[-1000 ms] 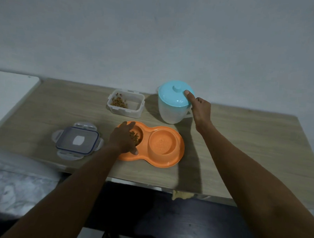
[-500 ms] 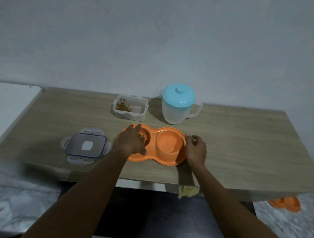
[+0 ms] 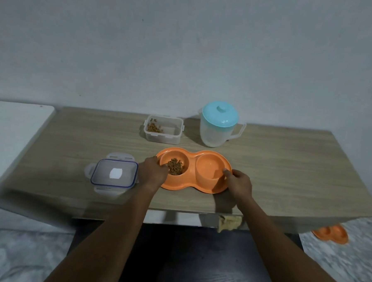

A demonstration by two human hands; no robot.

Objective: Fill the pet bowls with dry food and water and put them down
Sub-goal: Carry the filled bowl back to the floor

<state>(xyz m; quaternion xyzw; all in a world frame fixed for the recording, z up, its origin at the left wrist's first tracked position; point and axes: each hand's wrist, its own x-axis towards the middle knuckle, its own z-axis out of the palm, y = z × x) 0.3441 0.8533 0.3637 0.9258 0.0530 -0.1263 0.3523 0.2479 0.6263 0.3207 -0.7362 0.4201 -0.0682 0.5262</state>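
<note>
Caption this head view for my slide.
Left hand and right hand grip the orange double bowl, kibble in one well.

Overall level: dim and flat, a cool grey-blue cast over the wall (image 3: 185,54).
Source: above and a little right, going by the shadows.
Shadows: the water jug (image 3: 218,129) throws a soft one leftwards on the table (image 3: 298,168); a darker patch under the right hand (image 3: 240,183); near black below the tabletop.
Glare: one white reflection on the container lid (image 3: 114,174), faint sheen on the jug's blue top.
Sharpest: dead centre, the orange double bowl (image 3: 191,185), kibble (image 3: 175,166) grains readable.
Blur: floor (image 3: 13,250) smears at both lower corners; the second orange bowl (image 3: 331,233) down there is soft.
Distortion: wide-angle bowing, table edges curve outwards.
</note>
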